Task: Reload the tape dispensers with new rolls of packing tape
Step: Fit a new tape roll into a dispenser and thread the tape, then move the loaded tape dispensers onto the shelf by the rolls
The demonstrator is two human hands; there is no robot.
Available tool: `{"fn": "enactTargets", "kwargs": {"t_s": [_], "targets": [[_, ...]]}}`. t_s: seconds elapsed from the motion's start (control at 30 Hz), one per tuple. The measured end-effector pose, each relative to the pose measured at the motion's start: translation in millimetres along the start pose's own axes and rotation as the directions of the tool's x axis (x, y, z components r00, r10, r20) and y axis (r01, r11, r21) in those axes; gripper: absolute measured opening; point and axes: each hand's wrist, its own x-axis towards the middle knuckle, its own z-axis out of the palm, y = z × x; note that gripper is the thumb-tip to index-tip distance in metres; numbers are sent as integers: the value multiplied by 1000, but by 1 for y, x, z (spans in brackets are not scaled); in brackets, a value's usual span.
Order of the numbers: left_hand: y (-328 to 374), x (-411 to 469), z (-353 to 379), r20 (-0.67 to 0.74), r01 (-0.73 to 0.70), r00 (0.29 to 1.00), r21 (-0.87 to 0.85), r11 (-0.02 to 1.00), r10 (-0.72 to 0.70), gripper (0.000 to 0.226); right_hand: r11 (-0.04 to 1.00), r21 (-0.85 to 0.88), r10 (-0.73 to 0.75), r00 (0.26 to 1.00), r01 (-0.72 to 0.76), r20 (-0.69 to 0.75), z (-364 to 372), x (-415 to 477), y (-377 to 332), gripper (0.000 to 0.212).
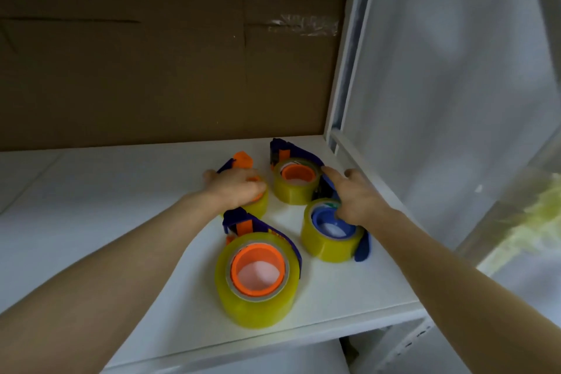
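Shelf (pixel 106 206): bare room left of front roll (pixel 258 276), shelf edge just before it | four rolls sit on dispensers | your left hand (pixel 236 188) curls over left roll (pixel 259 206), behind front roll | your right hand (pixel 358 200), fingers straight, rests on blue-core roll (pixel 328 241), right of front roll.

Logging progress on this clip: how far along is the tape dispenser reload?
Done, apparently: all four dispensers on the shelf carry thick rolls, including the nearest dispenser and far-right dispenser. In hand: the left hand grips the far-left dispenser from above; the right hand reaches over the blue-core dispenser, fingers extended. Left: no empty dispenser or loose roll shows, so probably only tidying.
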Motion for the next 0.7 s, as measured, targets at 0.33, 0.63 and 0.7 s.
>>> {"fn": "enactTargets", "kwargs": {"t_s": [0.33,0.63,0.7], "targets": [[2,-72,12,76,-85,995,306,948,65,99,852,-34,-524,850,523,-59,-7,18,-71,62],[-5,-90,26,17,254,967,41,966,-255,76,829,-57,-540,822,557,180,17,34,-99,40],[-2,-94,30,-27,280,960,64,958,-279,77,836,-58,-529,830,546,176,18,37,-102,36]]}}
